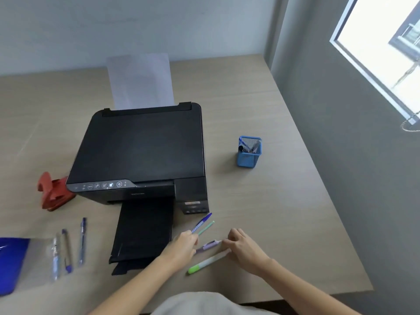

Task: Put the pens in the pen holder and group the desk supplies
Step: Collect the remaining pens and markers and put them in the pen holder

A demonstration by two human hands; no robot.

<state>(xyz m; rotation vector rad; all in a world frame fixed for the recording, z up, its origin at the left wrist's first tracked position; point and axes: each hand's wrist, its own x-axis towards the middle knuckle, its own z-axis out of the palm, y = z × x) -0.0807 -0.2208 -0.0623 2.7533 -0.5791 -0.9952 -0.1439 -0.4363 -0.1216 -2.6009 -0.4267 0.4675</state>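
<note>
The blue wire-mesh pen holder (249, 152) stands upright on the table (284, 201), to the right of the printer and well apart from both hands. It already contains a few pens; their number cannot be read.

The left hand (181, 246) is closed around two pens, a blue capped ballpoint pen (203, 221) and a slim pale green pen (207, 227), their free ends pointing away toward the printer. The right hand (244, 246) has its fingers (227, 241) pinched at the end of a lilac clip pen (208, 245) lying on the table; whether it is actually gripped is unclear at this blur. A white marker with a lime green cap (208, 262) lies just beside that hand, untouched.

Judged status: early to midway. Four pens near the hands are outstanding, plus three more pens (68, 246) lying side by side at the left, next to a blue plastic pouch (11, 264). A red hole punch (53, 192) sits against the printer's left side, not yet grouped.

The black inkjet printer (141, 151) and its extended output tray (143, 233) divide the two pen clusters; reaches between them must go around the tray.
</note>
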